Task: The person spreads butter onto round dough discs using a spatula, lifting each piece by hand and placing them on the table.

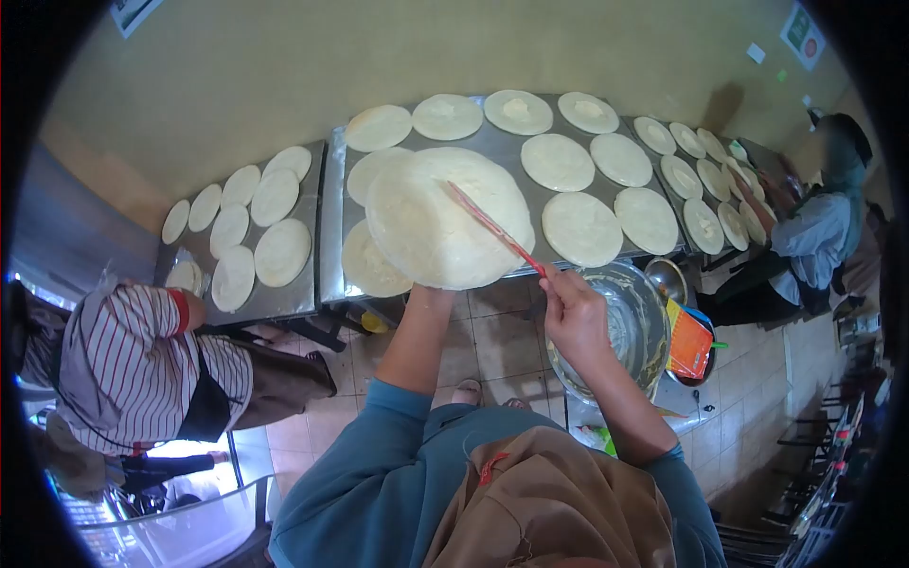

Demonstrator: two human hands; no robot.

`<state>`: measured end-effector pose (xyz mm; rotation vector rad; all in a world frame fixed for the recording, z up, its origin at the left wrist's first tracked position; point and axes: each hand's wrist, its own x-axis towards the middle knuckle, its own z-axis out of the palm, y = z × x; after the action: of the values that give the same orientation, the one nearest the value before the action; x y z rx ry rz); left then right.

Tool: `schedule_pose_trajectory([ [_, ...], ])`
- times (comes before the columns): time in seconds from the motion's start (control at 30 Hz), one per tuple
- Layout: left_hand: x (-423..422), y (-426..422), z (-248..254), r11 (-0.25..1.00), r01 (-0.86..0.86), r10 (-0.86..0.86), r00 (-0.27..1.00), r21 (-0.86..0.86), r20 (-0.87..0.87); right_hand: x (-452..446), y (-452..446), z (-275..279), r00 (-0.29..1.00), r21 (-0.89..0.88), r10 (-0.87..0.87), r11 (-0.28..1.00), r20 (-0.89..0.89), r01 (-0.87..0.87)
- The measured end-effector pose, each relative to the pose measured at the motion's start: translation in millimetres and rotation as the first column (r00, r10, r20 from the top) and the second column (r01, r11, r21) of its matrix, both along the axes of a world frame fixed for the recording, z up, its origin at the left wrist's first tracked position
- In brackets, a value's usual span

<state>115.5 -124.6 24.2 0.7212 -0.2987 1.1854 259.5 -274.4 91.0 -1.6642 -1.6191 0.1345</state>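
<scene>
A large pale dough round (426, 227) is held up in front of me, above the metal table. My left hand (433, 292) is under it; its fingers are hidden beneath the round, and only the wrist area shows. My right hand (576, 308) is closed round the end of a thin red spatula (492, 225), whose far end lies over the top of the round. Similar flat rounds (581, 229) lie in rows on the metal table (333, 218) behind and beside it. Below my right hand is a big metal bowl (620, 331) smeared with a pale mixture.
A person in a striped top (142, 360) stands at a left table with more rounds (282, 253). Another person (824, 227) works at the right table. A smaller bowl (666, 277) and an orange packet (689, 343) are right of the big bowl. A plastic crate (180, 530) is lower left.
</scene>
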Motion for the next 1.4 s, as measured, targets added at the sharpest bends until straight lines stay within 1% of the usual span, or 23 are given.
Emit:
schedule_pose_trajectory([
  [0.03, -4.8, -2.9, -0.9, 0.999, -0.034, 0.034, 0.999, -0.002, -0.04, -7.6, -5.4, -2.9, 1.0, -0.003, 0.015, 1.0, 0.001, -0.015],
  [0.1, -11.5, -5.2, -0.6, 0.995, -0.103, 0.103, 0.988, 0.004, -0.114, -26.5, -17.7, -8.2, 0.977, 0.021, 0.177, 0.983, 0.121, -0.18],
  [0.17, -19.4, -12.4, -2.2, 0.987, -0.163, 0.161, 0.967, 0.005, -0.196, -37.7, -19.6, -6.3, 0.964, 0.035, 0.254, 0.966, 0.081, -0.258],
  [0.2, -13.7, -17.0, 10.1, 0.992, 0.106, -0.118, 0.967, 0.067, 0.228, -41.7, -20.7, -4.7, 0.947, 0.057, 0.319, 0.945, 0.043, -0.321],
  [0.23, -19.1, -12.6, -16.4, 0.993, 0.096, -0.108, 0.968, 0.063, 0.226, -40.5, -16.7, -3.0, 0.944, 0.054, 0.328, 0.942, 0.04, -0.33],
  [0.3, -23.8, 11.8, -64.1, 0.998, 0.015, -0.009, 0.996, -0.068, 0.093, -30.7, 5.2, 4.3, 0.979, 0.083, 0.195, 0.976, 0.056, -0.199],
  [0.33, -30.3, 20.1, -88.8, 0.991, -0.033, 0.036, 0.999, -0.133, 0.022, -30.5, 13.2, 9.4, 0.983, 0.068, 0.132, 0.988, 0.131, -0.142],
  [0.4, -35.8, 26.1, -99.8, 0.959, -0.137, 0.108, 0.986, -0.247, -0.127, -38.9, 1.8, -2.0, 0.962, 0.035, 0.227, 0.971, 0.152, -0.235],
  [0.43, -40.3, 24.3, -105.4, 0.96, -0.149, 0.123, 0.985, -0.237, -0.12, -42.5, -1.8, -5.4, 0.933, 0.011, 0.31, 0.948, 0.181, -0.317],
  [0.5, -45.5, -22.1, -21.8, 0.979, 0.036, -0.042, 0.999, -0.199, -0.027, -47.8, 0.9, 1.6, 0.918, 0.017, 0.37, 0.927, 0.144, -0.376],
  [0.57, -46.9, -15.4, -38.6, 0.986, 0.043, -0.041, 0.999, -0.16, 0.015, -43.1, 20.6, 9.1, 0.893, 0.0, 0.436, 0.899, 0.116, -0.439],
  [0.63, -48.8, -1.9, -71.2, 0.904, -0.266, 0.12, 0.909, -0.335, -0.399, -45.2, 54.4, 28.2, 0.909, 0.015, 0.389, 0.918, 0.148, -0.396],
  [0.67, -51.0, -8.6, -73.7, 0.901, -0.276, 0.133, 0.91, -0.335, -0.393, -45.7, 65.6, 31.4, 0.888, 0.025, 0.361, 0.923, 0.285, -0.383],
  [0.7, -55.4, -12.5, -75.7, 0.905, -0.162, 0.047, 0.957, -0.394, -0.286, -47.5, 73.3, 32.8, 0.852, 0.031, 0.327, 0.928, 0.408, -0.371],
  [0.73, -60.2, -9.7, -75.2, 0.903, -0.043, -0.035, 0.985, -0.428, -0.171, -47.4, 75.1, 25.9, 0.824, 0.048, 0.346, 0.911, 0.448, -0.409],
  [0.77, -64.8, -6.5, -75.6, 0.904, -0.052, -0.023, 0.985, -0.424, -0.17, -49.1, 67.2, 25.0, 0.82, 0.052, 0.353, 0.907, 0.451, -0.419],
  [0.87, -74.7, -2.0, -81.5, 0.904, -0.06, -0.006, 0.988, -0.423, -0.155, -49.5, 40.4, 25.3, 0.731, -0.125, 0.534, 0.834, 0.425, -0.537],
  [1.0, -77.4, -5.0, -97.6, 0.894, -0.058, 0.002, 0.992, -0.445, -0.125, -58.3, 73.6, 31.4, 0.732, -0.013, 0.501, 0.829, 0.463, -0.559],
  [1.13, -75.7, 2.2, -104.2, 0.894, -0.055, 0.006, 0.994, -0.444, -0.111, -64.6, 79.8, 39.4, 0.665, -0.026, 0.501, 0.809, 0.554, -0.587],
  [1.2, -89.0, -1.0, -109.2, 0.899, -0.054, 0.013, 0.995, -0.434, -0.096, -50.9, 59.8, 41.5, 0.569, -0.158, 0.593, 0.758, 0.57, -0.633],
  [1.3, -82.0, 21.6, -112.7, 0.898, -0.029, -0.005, 0.997, -0.44, -0.077, -44.3, 69.8, 49.9, 0.634, -0.091, 0.608, 0.752, 0.479, -0.653],
  [1.33, -79.1, 17.9, -116.9, 0.896, -0.017, -0.018, 0.997, -0.443, -0.074, -49.9, 78.8, 50.7, 0.695, -0.039, 0.523, 0.811, 0.494, -0.583],
  [1.4, -79.5, 7.4, -124.9, 0.899, 0.004, -0.039, 0.997, -0.438, -0.071, -48.5, 80.3, 34.4, 0.714, -0.025, 0.48, 0.838, 0.51, -0.546],
])
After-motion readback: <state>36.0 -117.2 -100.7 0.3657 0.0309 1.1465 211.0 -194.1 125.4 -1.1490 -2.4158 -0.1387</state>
